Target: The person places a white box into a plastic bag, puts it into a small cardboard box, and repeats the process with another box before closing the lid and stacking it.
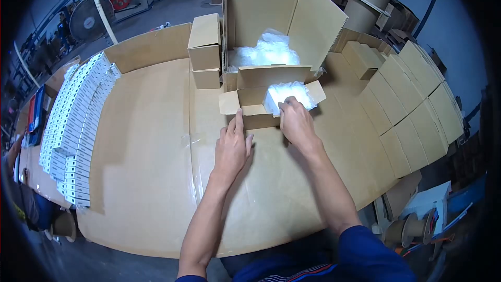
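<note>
Packet (288, 95) in right hand (296, 125), inside small carton (249, 108), left hand (233, 149) touching carton

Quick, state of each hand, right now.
Left hand: open, fingers flat against the small box.
Right hand: closed on the plastic-wrapped packet.

Packet (289, 95) in small carton (250, 112), large carton (261, 10) behind

Even bright light, fisheye edges, dark corners
</note>
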